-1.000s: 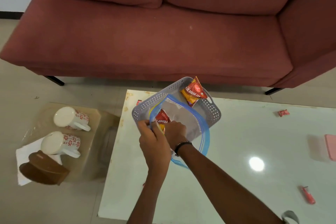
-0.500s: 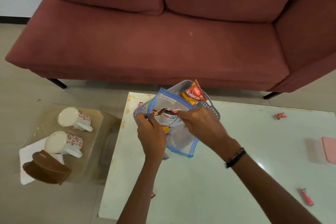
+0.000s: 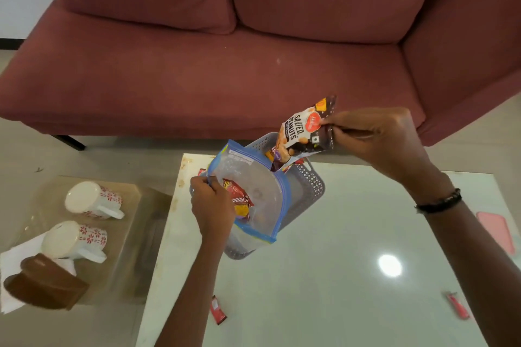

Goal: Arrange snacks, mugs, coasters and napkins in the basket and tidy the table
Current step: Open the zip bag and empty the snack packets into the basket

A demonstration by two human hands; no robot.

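My left hand (image 3: 212,205) grips the edge of a clear zip bag (image 3: 256,191) with a blue rim, held over the grey basket (image 3: 307,186) at the table's far left corner. A red and yellow snack packet (image 3: 238,198) still lies inside the bag. My right hand (image 3: 375,141) pinches a dark salted peanuts packet (image 3: 306,132), lifted above the basket's far end. Another snack packet (image 3: 272,153) peeks out inside the basket. Two white mugs with red flowers (image 3: 93,200) (image 3: 74,239), a white napkin (image 3: 11,265) and brown coasters (image 3: 45,284) sit on a low side table at the left.
The white glossy table (image 3: 338,276) carries small red wrappers (image 3: 218,310) (image 3: 458,306) near its front and a pink object (image 3: 496,234) at the right edge. A maroon sofa (image 3: 225,65) stands behind the table.
My right hand has pulled the peanuts packet out of the zip bag and raised it up and to the right. My left hand keeps holding the bag.
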